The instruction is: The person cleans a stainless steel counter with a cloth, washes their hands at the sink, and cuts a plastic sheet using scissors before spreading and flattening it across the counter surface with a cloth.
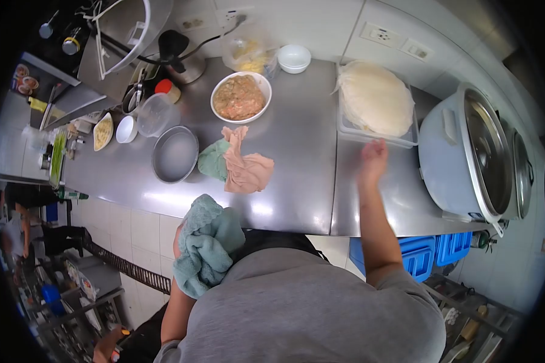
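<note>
While a brushed-steel surface [303,157] spans the view, a large pale-blue round pot [442,145] stands at its right end, beside a clear rectangular plastic container [399,141] bearing round cream sheets [375,97]. At the surface's near edge, a fluffy teal towel [209,245] is bunched in the gripping left hand [177,242]. Near the container's front rim, the right hand [374,158] is blurred; I cannot tell whether it is open.

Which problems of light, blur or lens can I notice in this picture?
Head view: black corners, and the counter bows from lens distortion; head view: white glare near the counter's front edge; head view: the right hand looks slightly blurred.
</note>
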Motion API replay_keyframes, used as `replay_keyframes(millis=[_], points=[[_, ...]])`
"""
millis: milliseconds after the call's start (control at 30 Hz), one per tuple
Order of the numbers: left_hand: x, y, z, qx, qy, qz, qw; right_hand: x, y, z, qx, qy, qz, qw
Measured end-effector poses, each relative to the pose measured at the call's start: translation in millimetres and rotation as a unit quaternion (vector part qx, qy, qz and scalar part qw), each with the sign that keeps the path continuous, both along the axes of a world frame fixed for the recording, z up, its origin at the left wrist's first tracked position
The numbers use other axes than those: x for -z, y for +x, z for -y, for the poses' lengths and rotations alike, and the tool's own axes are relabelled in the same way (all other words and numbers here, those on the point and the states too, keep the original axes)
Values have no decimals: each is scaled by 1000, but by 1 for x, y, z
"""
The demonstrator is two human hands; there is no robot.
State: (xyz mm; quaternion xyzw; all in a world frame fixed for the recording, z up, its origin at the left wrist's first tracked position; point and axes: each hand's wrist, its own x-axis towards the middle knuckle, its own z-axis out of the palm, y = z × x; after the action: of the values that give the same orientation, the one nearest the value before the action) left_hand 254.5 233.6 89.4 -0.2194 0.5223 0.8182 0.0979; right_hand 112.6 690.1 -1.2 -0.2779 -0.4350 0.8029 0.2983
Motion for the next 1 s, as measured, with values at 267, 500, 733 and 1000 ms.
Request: replay_keyframes(millis=[267, 500, 733, 1000], points=[[-5, 6, -6, 56, -90, 18, 994, -11, -23, 261, -457, 691, -217, 517], [-8, 29, 17, -47, 22, 49, 997, 7, -15, 168, -321, 772, 120, 536], [6, 37, 16, -86, 45, 109, 989, 43, -206, 97, -85, 768, 251, 584], [23, -24, -9, 11, 51, 112, 992, 1, -37, 121, -197, 737, 239, 601]])
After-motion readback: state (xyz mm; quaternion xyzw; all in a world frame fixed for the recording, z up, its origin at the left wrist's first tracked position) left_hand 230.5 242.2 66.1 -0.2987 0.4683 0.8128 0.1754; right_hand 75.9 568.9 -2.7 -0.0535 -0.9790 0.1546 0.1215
